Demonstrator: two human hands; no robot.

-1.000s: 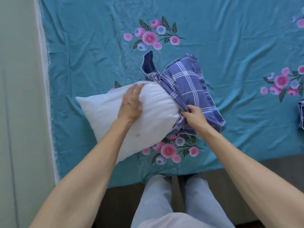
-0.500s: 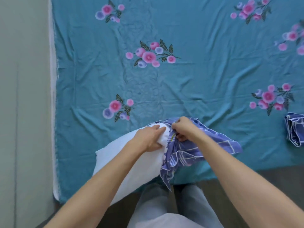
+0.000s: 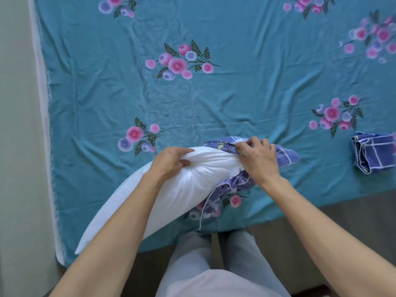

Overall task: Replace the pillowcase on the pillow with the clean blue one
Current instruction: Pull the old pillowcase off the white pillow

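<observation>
White pillow [image 3: 171, 196]: lies slantwise at the near edge of the teal floral bedsheet [image 3: 246, 99], its right end hidden inside the blue checked pillowcase [image 3: 233, 185]. Left hand [image 3: 171, 161]: fingers curled, pinching a bunch of the pillow's cover. Right hand [image 3: 257, 159]: gripping the pillowcase's bunched mouth; fingertips partly buried in cloth. Second blue checked cloth [image 3: 372, 153]: folded, well apart at right, cut off by the frame edge. Pale trousers [image 3: 214, 260]: below, partly shown.
</observation>
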